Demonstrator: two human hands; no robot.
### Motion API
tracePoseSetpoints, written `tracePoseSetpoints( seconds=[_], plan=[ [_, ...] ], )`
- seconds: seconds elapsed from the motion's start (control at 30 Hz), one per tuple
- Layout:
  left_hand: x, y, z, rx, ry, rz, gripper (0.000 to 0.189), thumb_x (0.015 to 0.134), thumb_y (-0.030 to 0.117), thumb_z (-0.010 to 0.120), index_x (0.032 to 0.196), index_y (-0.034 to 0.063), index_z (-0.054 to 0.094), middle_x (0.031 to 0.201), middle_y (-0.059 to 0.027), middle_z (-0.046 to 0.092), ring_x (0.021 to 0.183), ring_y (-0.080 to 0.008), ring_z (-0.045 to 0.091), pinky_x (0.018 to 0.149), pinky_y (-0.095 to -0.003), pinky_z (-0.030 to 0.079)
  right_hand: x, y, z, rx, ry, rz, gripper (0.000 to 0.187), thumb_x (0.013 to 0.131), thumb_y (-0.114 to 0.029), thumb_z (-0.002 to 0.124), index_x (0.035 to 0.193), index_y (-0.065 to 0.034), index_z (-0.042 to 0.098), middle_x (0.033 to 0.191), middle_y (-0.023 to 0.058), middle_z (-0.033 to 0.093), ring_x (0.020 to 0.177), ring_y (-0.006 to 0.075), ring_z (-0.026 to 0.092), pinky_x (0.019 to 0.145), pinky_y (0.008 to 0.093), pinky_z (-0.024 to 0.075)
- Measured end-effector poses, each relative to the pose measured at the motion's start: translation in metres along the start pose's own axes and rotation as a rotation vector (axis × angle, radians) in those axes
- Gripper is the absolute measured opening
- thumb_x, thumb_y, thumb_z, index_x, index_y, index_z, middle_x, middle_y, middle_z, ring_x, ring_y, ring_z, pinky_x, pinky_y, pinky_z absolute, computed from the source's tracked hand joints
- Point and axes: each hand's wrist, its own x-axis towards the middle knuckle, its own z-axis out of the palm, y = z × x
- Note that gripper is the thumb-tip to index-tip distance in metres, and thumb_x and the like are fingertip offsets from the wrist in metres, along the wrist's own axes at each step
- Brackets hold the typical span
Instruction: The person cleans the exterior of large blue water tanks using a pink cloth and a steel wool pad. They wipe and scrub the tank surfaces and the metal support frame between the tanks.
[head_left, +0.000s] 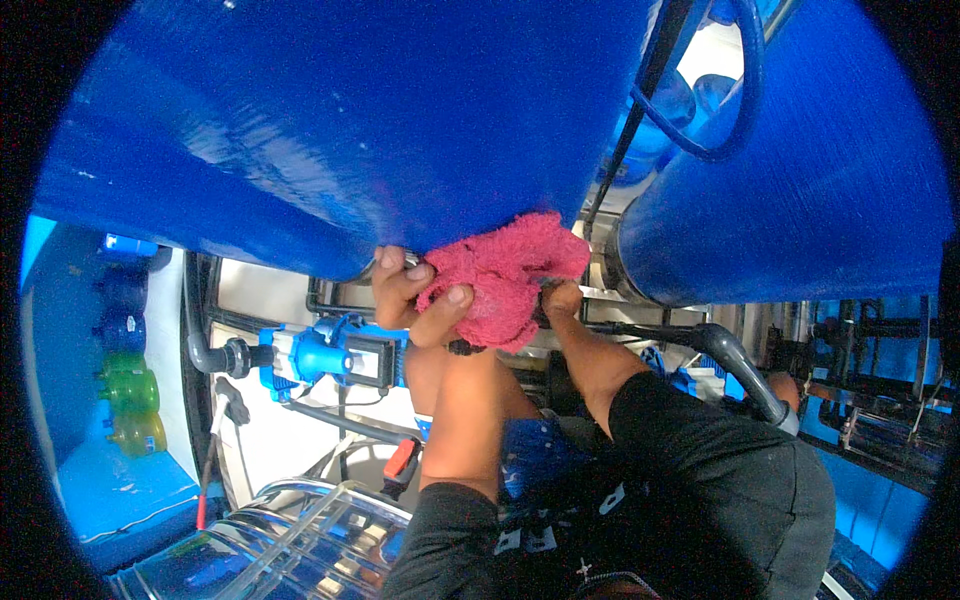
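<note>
A crumpled pink cloth (502, 285) lies against the lower edge of a large blue cylindrical tank (420, 127). At the cloth's left side, my left hand (420, 296) holds it with bent fingers, and the fingertips are close to the tank's bottom rim. My right hand (561, 298) is at the cloth's lower right, touching or just behind it; its fingers are mostly hidden, so its grip cannot be made out. Something dark shows under the cloth between the two wrists.
A second blue tank (787, 187) stands at right, with a blue hose (754, 82) above. A blue pump (322, 356) with grey pipes is at left, a chrome-framed chair or rack (300, 517) below it. A grey elbow pipe (720, 345) runs at right. Green and yellow bottles (131, 390) stand far left.
</note>
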Motion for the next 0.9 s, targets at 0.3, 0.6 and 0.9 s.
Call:
tracePoseSetpoints(
  seconds=[0.3, 0.6, 0.9],
  plan=[
    [-0.002, 0.004, -0.002, -0.012, -0.011, -0.02, 0.063, 0.07, 0.033, 0.086, 0.118, 0.0263, 0.045, 0.12, -0.0124, 0.047, 0.124, -0.0393, 0.05, 0.111, -0.0601, 0.039, -0.007, -0.005, 0.004, -0.063, 0.121, 0.036, 0.015, 0.081, -0.02, 0.076, 0.09, -0.0078, 0.078, 0.088, 0.0215, 0.077, 0.085, 0.0389, 0.076, 0.074, 0.0467, 0.0603],
    [0.003, -0.005, -0.014, -0.063, -0.158, 0.011, 0.065, 0.07, 0.032, 0.086, 0.119, 0.0255, 0.044, 0.118, -0.0125, 0.047, 0.122, -0.04, 0.05, 0.111, -0.0622, 0.039, -0.028, -0.016, -0.005, -0.036, 0.046, -0.07, 0.019, 0.084, -0.022, 0.081, 0.094, -0.0092, 0.072, 0.087, 0.0113, 0.078, 0.082, 0.0259, 0.078, 0.067, 0.0386, 0.062],
    [-0.003, 0.004, 0.005, -0.106, 0.126, -0.09, 0.029, 0.083, 0.027, 0.082, 0.105, 0.0321, 0.063, 0.114, -0.0076, 0.056, 0.121, -0.0344, 0.059, 0.111, -0.058, 0.044, -0.02, 0.005, 0.029, 0.26, 0.132, 0.015, 0.02, 0.089, -0.028, 0.072, 0.088, -0.0074, 0.071, 0.086, 0.0176, 0.074, 0.082, 0.0383, 0.074, 0.071, 0.0505, 0.0585]
  ],
)
